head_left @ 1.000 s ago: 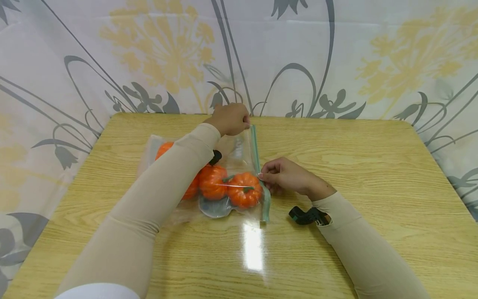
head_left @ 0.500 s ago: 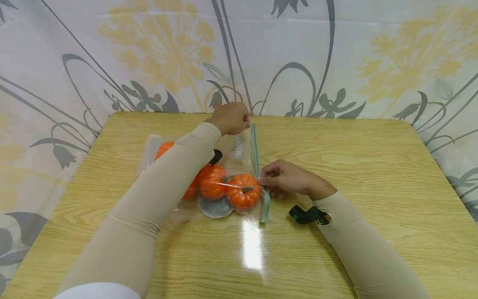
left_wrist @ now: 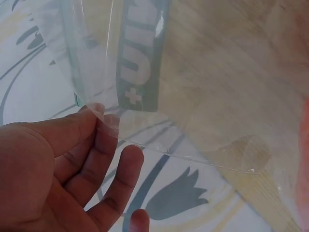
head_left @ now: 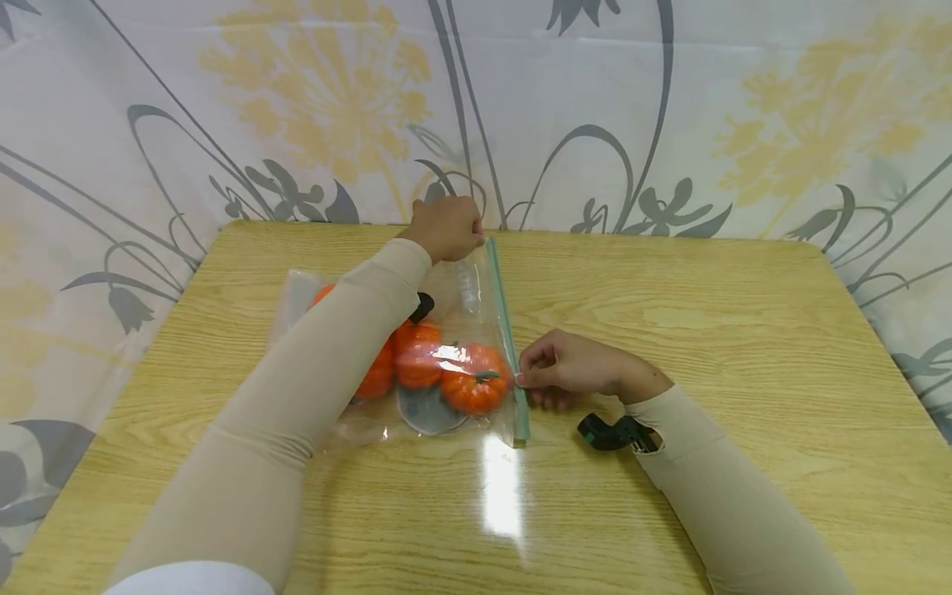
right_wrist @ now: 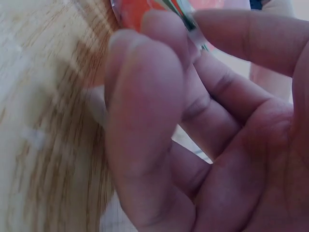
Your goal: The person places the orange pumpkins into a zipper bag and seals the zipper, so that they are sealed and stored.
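A clear zip bag (head_left: 476, 289) with a green seal strip along its right edge lies on the table, holding several small orange pumpkins (head_left: 474, 382). My left hand (head_left: 448, 227) pinches the far corner of the bag beside the strip; the left wrist view shows thumb and forefinger on the clear film (left_wrist: 193, 121), the other fingers loose. Lower down the strip, my right hand (head_left: 568, 364) pinches the seal between thumb and forefinger. In the right wrist view the strip (right_wrist: 193, 31) sits between those fingertips. The left sleeve hides part of the bag and some pumpkins.
The wooden table (head_left: 706, 314) ends at a patterned curtain (head_left: 669, 107) behind it. A round greyish item (head_left: 431, 409) shows through the bag under the pumpkins. Dark wrist cameras are on both wrists, the right one (head_left: 606, 431) close above the table.
My right hand has slid down along the seal toward the near end. My left hand has shifted slightly left with the bag corner, and the strip now looks straighter.
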Tool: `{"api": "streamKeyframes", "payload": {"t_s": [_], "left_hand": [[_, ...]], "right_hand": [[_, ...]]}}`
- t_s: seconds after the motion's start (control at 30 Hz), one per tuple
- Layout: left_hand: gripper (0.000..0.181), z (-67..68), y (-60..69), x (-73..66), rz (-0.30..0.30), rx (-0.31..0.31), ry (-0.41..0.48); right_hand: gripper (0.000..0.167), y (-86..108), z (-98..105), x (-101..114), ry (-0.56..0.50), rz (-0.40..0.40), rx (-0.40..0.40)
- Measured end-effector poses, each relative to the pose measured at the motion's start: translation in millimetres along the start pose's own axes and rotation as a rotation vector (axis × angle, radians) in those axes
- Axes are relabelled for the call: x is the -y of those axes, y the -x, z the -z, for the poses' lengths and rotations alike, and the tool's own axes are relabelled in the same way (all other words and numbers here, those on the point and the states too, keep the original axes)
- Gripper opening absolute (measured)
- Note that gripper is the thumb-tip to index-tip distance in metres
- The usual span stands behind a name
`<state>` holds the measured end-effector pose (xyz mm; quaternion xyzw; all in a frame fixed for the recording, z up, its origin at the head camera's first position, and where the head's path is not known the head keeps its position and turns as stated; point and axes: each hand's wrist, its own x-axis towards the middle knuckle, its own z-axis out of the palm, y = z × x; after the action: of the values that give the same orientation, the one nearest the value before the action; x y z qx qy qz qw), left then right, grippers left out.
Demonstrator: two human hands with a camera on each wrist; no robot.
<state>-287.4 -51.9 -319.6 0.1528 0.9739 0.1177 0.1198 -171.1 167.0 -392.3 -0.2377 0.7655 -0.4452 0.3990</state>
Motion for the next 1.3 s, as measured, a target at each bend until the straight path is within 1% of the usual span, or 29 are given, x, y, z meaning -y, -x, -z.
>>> {"api": "streamKeyframes", "payload": {"t_s": [0.13,0.27,0.4,0.6,0.67,0.8,0.9,1.07,1.23,1.3], "left_hand": [[0.022,1.1,-1.9,-2.5,-0.018,-0.015,0.012],[0.020,2.8,-4.3,-4.2,-0.016,-0.034,0.016],[0.018,4.5,-9.0,-5.8,-0.020,-0.047,-0.008],[0.020,7.1,-14.2,-12.9,-0.025,-0.038,-0.047],[0.020,7.6,-14.9,-15.6,-0.025,-0.031,-0.040],[0.019,7.1,-14.3,-19.0,-0.014,-0.026,-0.036],[0.020,6.8,-11.2,-19.1,-0.011,-0.020,-0.030],[0.020,6.9,-7.8,-20.8,-0.029,-0.026,-0.003],[0.026,8.6,-2.5,-24.0,-0.037,0.013,0.009],[0.031,9.9,1.4,-26.0,-0.042,0.020,-0.005]], "right_hand": [[0.027,3.3,0,0,0.014,-0.011,0.024],[0.028,4.7,-2,-1,0.016,-0.034,0.053],[0.028,4.5,-4,-4,0.002,-0.046,0.074],[0.026,3.8,-6,-4,-0.004,-0.028,0.099],[0.026,3.8,-6,-4,0.000,-0.026,0.100],[0.026,4.0,-7,-5,-0.001,-0.027,0.101],[0.027,3.4,-9,-5,-0.001,-0.034,0.112],[0.026,3.0,-10,-6,0.018,-0.040,0.109],[0.028,3.0,-9,-5,0.033,-0.039,0.100],[0.028,3.6,-8,-6,0.035,-0.042,0.095]]}}
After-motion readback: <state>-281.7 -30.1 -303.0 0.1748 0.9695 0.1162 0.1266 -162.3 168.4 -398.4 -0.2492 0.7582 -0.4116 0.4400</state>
